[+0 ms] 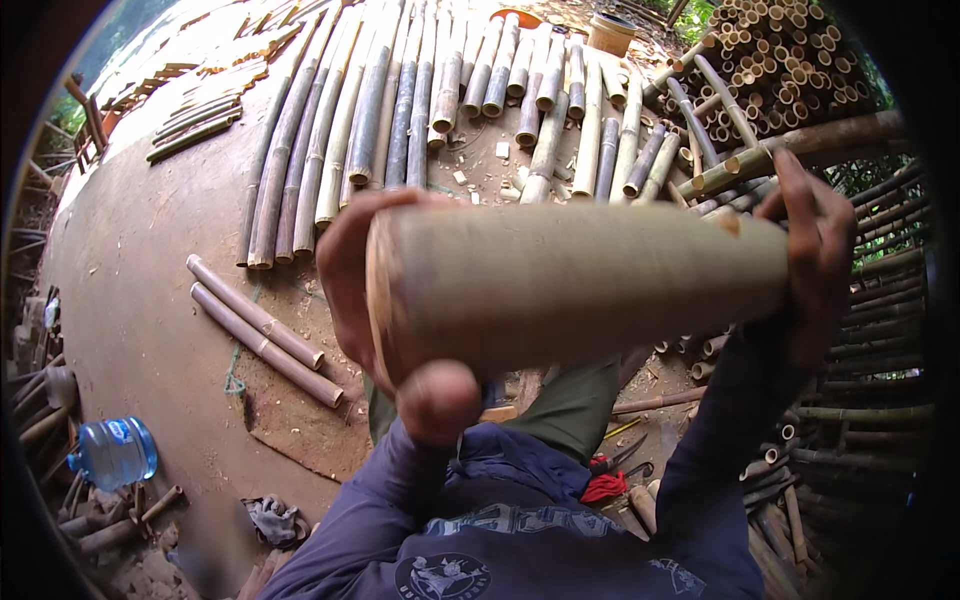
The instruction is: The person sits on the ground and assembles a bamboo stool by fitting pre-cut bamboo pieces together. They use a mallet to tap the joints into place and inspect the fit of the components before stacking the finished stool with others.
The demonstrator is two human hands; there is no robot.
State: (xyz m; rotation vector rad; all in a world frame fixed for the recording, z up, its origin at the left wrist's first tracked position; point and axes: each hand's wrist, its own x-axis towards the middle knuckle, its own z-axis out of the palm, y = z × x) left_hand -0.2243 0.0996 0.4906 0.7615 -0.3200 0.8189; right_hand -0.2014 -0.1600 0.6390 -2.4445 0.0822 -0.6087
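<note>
A thick pale-green bamboo pole [570, 285] lies crosswise in front of my chest, close to the camera and slightly blurred. At its left end my left hand [370, 270] wraps round the cut rim, with the thumb on the near side. Farther along, my right hand [815, 240] grips the right end, its index finger stretched up past the pole. The underside of the pole and part of the right fingers are hidden.
Long bamboo poles [340, 120] lie in a row on the ground ahead. Two brown poles [262, 335] rest at the left, near a blue water jug [118, 453]. Cut bamboo [780, 70] is stacked at the far right. A knife blade [628, 452] lies by a red cloth [603, 487].
</note>
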